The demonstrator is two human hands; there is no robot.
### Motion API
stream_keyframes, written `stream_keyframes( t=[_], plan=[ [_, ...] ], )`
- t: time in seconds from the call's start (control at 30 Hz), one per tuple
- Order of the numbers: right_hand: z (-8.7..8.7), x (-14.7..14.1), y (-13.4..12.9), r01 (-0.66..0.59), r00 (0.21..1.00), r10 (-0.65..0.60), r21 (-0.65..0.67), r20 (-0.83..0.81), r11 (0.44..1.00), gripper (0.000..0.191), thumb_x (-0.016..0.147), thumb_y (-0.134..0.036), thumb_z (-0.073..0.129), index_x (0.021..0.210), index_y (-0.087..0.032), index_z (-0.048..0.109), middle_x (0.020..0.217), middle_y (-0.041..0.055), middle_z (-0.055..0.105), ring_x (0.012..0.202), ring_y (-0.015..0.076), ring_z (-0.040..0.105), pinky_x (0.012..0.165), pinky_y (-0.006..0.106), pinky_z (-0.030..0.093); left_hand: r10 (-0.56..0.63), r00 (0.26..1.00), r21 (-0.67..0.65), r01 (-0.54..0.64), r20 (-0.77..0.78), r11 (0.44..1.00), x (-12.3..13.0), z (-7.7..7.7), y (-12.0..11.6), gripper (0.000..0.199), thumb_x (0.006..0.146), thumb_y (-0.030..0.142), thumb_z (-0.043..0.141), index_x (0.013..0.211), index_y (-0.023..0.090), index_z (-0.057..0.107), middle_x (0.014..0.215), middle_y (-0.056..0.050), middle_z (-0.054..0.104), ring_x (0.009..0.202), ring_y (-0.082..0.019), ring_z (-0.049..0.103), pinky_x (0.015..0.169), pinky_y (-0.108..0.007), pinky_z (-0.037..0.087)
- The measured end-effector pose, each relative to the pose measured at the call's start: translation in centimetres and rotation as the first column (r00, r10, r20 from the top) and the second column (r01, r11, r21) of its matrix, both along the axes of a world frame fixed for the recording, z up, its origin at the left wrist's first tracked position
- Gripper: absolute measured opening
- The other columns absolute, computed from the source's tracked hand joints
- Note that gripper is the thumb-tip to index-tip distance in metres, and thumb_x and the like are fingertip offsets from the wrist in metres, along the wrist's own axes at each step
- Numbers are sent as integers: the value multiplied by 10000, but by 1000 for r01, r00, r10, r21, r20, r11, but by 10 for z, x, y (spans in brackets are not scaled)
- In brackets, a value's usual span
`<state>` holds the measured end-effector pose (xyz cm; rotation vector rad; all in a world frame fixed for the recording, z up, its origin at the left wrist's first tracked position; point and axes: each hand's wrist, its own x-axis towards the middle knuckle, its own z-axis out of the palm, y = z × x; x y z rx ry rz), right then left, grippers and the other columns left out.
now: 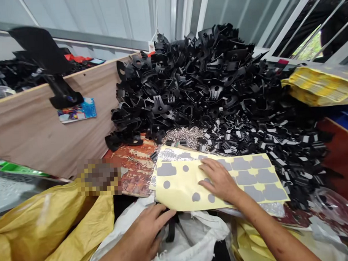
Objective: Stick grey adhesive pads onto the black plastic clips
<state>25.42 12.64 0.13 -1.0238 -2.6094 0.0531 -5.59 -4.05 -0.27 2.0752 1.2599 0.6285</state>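
Observation:
A yellow backing sheet of grey die-cut stickers (176, 191) lies on the near side of the table, with round dots on its left part and larger shaped pieces on its right. My right hand (220, 180) rests on the middle of this sheet, fingers spread and thumb apart. At the sheet's lower left edge is my left hand (151, 226), its fingers stretched toward the edge and nothing visible in them. Below its fingertips a black part (171, 230) shows over a white woven sack (197, 236); whether the hand touches it I cannot tell.
Behind the sheet rises a big heap of black plastic clips (186, 80), with small silver metal pieces (187, 135) in front. Small black-and-grey parts (237, 132) spread rightward. A wooden board (28, 128) borders the left; yellow sacks (88, 221) and a yellow packet (321, 85) flank the table.

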Motion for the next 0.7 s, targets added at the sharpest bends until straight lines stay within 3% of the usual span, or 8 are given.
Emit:
stream_keyframes(
  t=[0.07,0.17,0.23,0.3,0.37,0.5,0.6,0.7],
  plan=[
    [3,13,11,-46,999,46,14,4,999,449,928,-396,674,1310,-164,629,1415,209,572,1339,362,519,1120,573,451,8,1000,-20,-8,-27,1000,-3,0,-5,832,699,-6,560,1456,339,541,1439,-79,620,1272,-258,612,1087,-382,499],
    [8,24,18,-90,996,90,17,-8,996,413,926,-392,670,1279,-180,640,1307,191,608,1248,353,555,1067,567,485,87,996,-18,-86,28,996,-15,13,11,488,833,102,562,1266,294,681,1136,-44,766,967,-197,728,871,-280,571],
    [9,27,18,-108,994,108,25,-18,994,384,929,-367,664,1270,-193,640,1259,174,627,1206,344,566,1056,567,486,227,972,40,-229,55,973,-29,27,41,264,913,219,546,1086,260,742,951,-30,787,822,-189,730,766,-270,556],
    [10,27,17,-114,993,115,34,-22,993,370,929,-349,664,1262,-188,637,1245,171,632,1188,338,569,1055,561,484,449,892,93,-452,53,887,-43,39,86,217,916,294,565,1032,239,741,940,-38,780,834,-214,720,778,-298,529],
    [11,25,16,-107,994,108,37,-30,994,359,925,-344,668,1243,-181,640,1236,171,633,1177,335,571,1048,552,488,650,758,42,-652,54,757,-54,47,139,236,885,321,638,1093,246,722,896,-26,763,820,-228,698,788,-310,505],
    [19,17,7,-39,999,39,-6,-17,999,319,903,-299,680,1200,-185,647,1206,157,633,1150,326,576,1023,535,500,756,649,-28,-757,84,653,-53,42,233,466,786,210,778,1240,220,675,849,-74,746,880,-284,693,785,-326,482],
    [23,11,-5,72,997,-72,-38,0,997,277,887,-247,679,1157,-193,650,1204,152,615,1154,333,572,1008,542,505,806,567,-129,-798,172,589,-45,29,264,663,722,81,804,1344,238,635,865,-77,732,864,-272,703,741,-307,491],
    [23,11,-14,163,986,-164,-55,-11,985,318,890,-236,676,1198,-185,616,1280,172,571,1175,343,573,974,525,531,832,471,-295,-783,293,547,-46,25,262,734,757,29,745,1437,248,579,729,-2,662,613,-182,671,607,-256,501]
  ],
)
